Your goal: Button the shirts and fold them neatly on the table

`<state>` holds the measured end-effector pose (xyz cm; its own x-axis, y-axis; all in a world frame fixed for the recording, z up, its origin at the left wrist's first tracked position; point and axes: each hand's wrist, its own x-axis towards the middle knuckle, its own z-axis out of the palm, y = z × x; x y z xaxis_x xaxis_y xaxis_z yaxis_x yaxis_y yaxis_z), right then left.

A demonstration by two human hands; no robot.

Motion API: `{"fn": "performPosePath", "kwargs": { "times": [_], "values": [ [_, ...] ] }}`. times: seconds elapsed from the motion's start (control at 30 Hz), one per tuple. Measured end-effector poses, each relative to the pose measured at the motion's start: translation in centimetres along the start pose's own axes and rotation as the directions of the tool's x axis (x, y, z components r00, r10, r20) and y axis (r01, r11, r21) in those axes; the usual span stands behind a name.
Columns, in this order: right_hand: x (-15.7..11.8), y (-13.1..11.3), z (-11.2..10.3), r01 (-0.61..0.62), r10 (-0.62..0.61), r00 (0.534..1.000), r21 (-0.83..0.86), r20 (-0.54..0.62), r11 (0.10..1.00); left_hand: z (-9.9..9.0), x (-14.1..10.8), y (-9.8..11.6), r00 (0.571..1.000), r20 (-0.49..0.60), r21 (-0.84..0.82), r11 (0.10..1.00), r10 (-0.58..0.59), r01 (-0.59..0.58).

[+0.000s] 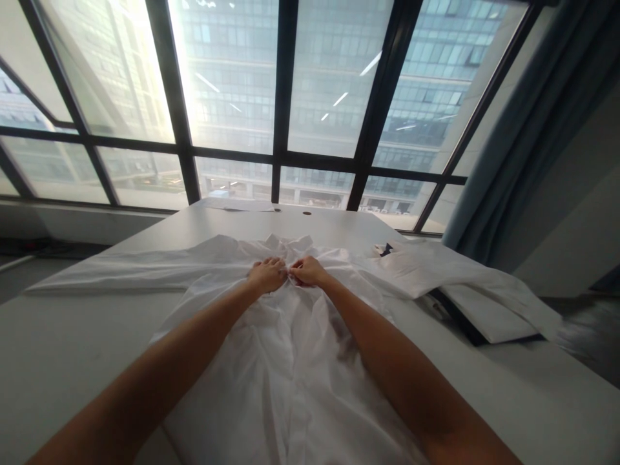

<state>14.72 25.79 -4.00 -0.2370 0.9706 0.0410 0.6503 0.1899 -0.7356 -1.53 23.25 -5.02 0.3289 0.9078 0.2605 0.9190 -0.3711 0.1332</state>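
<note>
A white long-sleeved shirt (pixel 271 361) lies spread on the white table, its collar end away from me and one sleeve stretched out to the left. My left hand (pixel 268 274) rests on the upper front of the shirt, its fingertips closed on the cloth at the middle line. Right beside it, my right hand (pixel 307 271) pinches the fabric at the same spot with bent fingers. Whether a button sits between the fingers is too small to make out. Creases run down the front from both hands.
To the right on the table (pixel 87 336) lies another white garment (pixel 436 265), partly over a white, dark-edged flat item (pixel 494 316). Thin white sheets (pixel 237 205) lie at the far edge. Beyond stand dark-framed windows (pixel 283 77) and a blue-grey curtain (pixel 518 129).
</note>
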Motion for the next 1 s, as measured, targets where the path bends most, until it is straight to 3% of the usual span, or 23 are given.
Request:
{"fn": "performPosePath", "kwargs": {
  "times": [0.07,0.2,0.27,0.33,0.43,0.5,0.6,0.73,0.9,1.0],
  "values": [
    [0.5,-1.1,-0.7,-0.041,0.041,0.999,-0.108,0.003,0.993,-0.2,0.1,-0.2,0.998,0.054,0.018,0.999,0.038,-0.039],
    [1.8,-3.5,-1.1,0.012,-0.117,0.969,-0.431,-0.216,0.902,-0.9,1.2,-0.4,0.985,0.128,-0.012,0.993,0.119,-0.119],
    [2.5,-4.2,-0.7,-0.013,-0.103,0.975,-0.514,-0.196,0.858,-1.2,2.1,-0.6,0.983,0.131,-0.027,0.992,0.125,-0.123],
    [2.9,-4.1,-0.3,-0.045,-0.060,0.983,-0.536,-0.176,0.843,-1.4,3.0,-0.7,0.991,0.126,-0.043,0.998,0.054,-0.049],
    [3.2,-2.9,-0.1,-0.073,-0.040,0.977,-0.502,-0.211,0.862,-1.6,4.2,-0.8,0.989,0.116,-0.098,0.989,-0.096,0.108],
    [3.2,-1.7,-0.3,-0.068,-0.047,0.970,-0.451,-0.238,0.890,-1.6,4.8,-0.9,0.989,0.042,-0.135,0.980,-0.143,0.148],
    [2.9,-0.2,-0.7,-0.054,-0.048,0.956,-0.335,-0.290,0.941,-1.3,5.3,-0.8,0.991,-0.113,-0.073,0.995,-0.069,0.061],
    [2.6,1.1,-0.7,-0.031,-0.026,0.951,-0.181,-0.307,0.983,-0.5,5.7,-0.7,0.992,-0.122,0.039,0.999,0.032,-0.027],
    [2.7,1.7,-0.7,-0.018,-0.008,0.927,-0.065,-0.374,0.998,0.5,6.2,-1.0,0.991,-0.133,-0.076,0.997,-0.022,0.012],
    [2.8,1.9,-0.7,0.013,0.007,0.934,0.054,-0.357,0.998,0.9,6.1,-1.2,0.988,-0.137,-0.154,0.986,-0.078,0.057]
  ]
}}
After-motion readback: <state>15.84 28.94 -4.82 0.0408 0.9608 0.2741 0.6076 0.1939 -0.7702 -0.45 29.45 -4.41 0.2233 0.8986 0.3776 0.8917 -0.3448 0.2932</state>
